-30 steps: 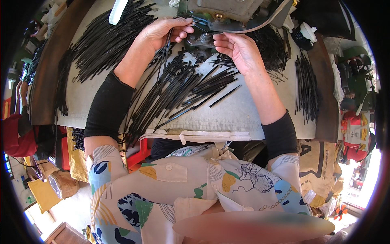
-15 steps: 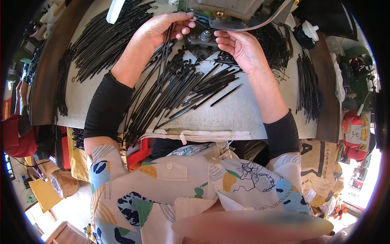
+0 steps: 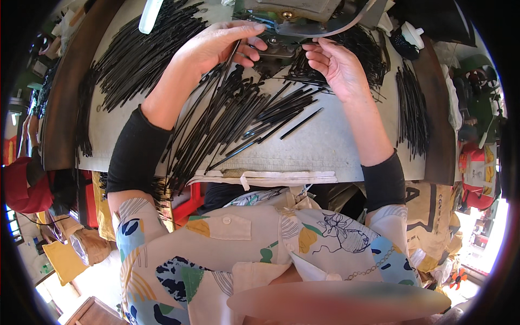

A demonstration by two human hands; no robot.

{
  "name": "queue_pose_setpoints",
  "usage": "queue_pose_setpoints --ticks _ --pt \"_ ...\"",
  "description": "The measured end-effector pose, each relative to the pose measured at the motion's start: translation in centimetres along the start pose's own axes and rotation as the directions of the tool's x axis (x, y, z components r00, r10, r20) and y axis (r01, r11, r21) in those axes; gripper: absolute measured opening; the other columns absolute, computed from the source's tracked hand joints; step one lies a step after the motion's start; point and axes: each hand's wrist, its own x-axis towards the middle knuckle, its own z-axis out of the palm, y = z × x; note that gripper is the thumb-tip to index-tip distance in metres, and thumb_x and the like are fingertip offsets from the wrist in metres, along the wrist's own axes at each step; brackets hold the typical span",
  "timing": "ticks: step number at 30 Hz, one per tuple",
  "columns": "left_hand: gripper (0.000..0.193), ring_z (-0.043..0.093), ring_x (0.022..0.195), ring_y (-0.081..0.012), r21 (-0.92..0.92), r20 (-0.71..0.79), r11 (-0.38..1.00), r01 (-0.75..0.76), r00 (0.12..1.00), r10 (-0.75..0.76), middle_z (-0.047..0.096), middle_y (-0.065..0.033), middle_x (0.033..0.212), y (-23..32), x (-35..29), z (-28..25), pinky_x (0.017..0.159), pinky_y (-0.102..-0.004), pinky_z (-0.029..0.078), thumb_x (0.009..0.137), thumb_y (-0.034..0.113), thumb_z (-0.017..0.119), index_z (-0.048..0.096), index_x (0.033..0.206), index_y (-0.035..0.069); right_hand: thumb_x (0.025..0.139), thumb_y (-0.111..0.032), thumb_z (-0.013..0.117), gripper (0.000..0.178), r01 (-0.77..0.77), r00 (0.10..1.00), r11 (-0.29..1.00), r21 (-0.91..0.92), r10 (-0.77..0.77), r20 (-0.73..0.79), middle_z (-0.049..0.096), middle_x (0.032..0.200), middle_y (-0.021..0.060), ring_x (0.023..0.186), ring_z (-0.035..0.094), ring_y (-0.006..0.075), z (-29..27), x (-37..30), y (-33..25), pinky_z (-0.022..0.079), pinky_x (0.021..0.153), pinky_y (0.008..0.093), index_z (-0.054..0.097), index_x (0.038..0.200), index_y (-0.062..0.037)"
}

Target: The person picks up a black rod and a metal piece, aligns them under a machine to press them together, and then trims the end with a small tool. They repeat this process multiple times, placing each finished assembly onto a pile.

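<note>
My left hand (image 3: 225,47) is closed round a long thin black strip (image 3: 226,67), which hangs down from its fingers toward the table. Its thumb tip lies close to the metal fitting (image 3: 275,44) under the green-grey machine (image 3: 309,11). On the other side of that fitting, my right hand (image 3: 337,64) pinches a thin black strip end (image 3: 310,43) between thumb and fingertips. Part of that strip is hidden by the machine. Below the hands, a loose fan of black strips (image 3: 233,114) spreads toward the table's near edge.
A large heap of black strips (image 3: 143,54) covers the far left of the grey table (image 3: 346,162). A tangled dark pile (image 3: 357,51) lies behind my right hand. Another bundle (image 3: 413,111) rests by the right edge. Brown boards (image 3: 67,103) border the table.
My right hand has shifted to the right, away from the machine's fitting. The left hand has moved slightly to the right, its thumb a little lower. Both still hold strips.
</note>
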Motion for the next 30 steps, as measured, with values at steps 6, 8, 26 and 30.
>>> queue_pose_setpoints --ticks 6,8,26,30 --pt "0.038 0.061 0.076 -0.0149 -0.026 0.026 1.000 -0.014 1.000 0.015 0.061 -0.0102 0.093 -0.1 -0.5 0.5 0.061 -0.0236 0.052 0.088 0.019 0.053 0.048 0.121 0.001 0.086 -0.011 0.054 0.021 -0.037 0.999 0.999 -0.022 0.038 0.039 0.063 0.090 0.0220 0.075 0.065 0.0225 -0.3 -0.6 -0.4 0.056 0.065 0.0285 0.058 0.096 0.0068" --pt "0.037 0.062 0.080 -0.0158 -0.031 0.036 0.999 -0.034 0.999 0.035 0.061 -0.0108 0.094 0.0 -0.5 0.7 0.062 -0.0239 0.052 0.088 0.018 0.053 0.048 0.121 0.001 0.085 -0.011 0.054 0.021 -0.035 0.998 0.999 -0.026 0.037 0.055 0.063 0.089 0.0221 0.074 0.066 0.0222 -0.1 -0.7 -0.6 0.056 0.065 0.0283 0.058 0.095 0.0066" --pt "0.047 0.061 0.076 -0.0150 0.225 -0.009 0.974 -0.030 0.999 0.033 0.061 -0.0115 0.101 -0.3 -3.1 2.4 0.063 -0.0244 0.051 0.087 0.024 0.053 0.042 0.126 0.001 0.085 -0.017 0.055 0.029 -0.122 0.981 0.929 -0.350 0.167 0.099 0.063 0.083 0.0120 0.067 0.064 0.0139 3.3 -2.4 -0.7 0.054 0.060 0.0239 0.055 0.107 0.0034" --pt "0.045 0.061 0.073 -0.0141 0.364 -0.074 0.931 -0.029 0.996 0.059 0.062 -0.0109 0.097 -0.3 -3.2 2.8 0.059 -0.0242 0.052 0.087 0.026 0.052 0.046 0.123 0.000 0.084 -0.016 0.056 0.030 -0.106 0.980 0.900 -0.422 0.167 0.109 0.062 0.083 0.0138 0.069 0.065 0.0172 4.2 -2.9 -0.7 0.054 0.063 0.0259 0.055 0.106 0.0043"
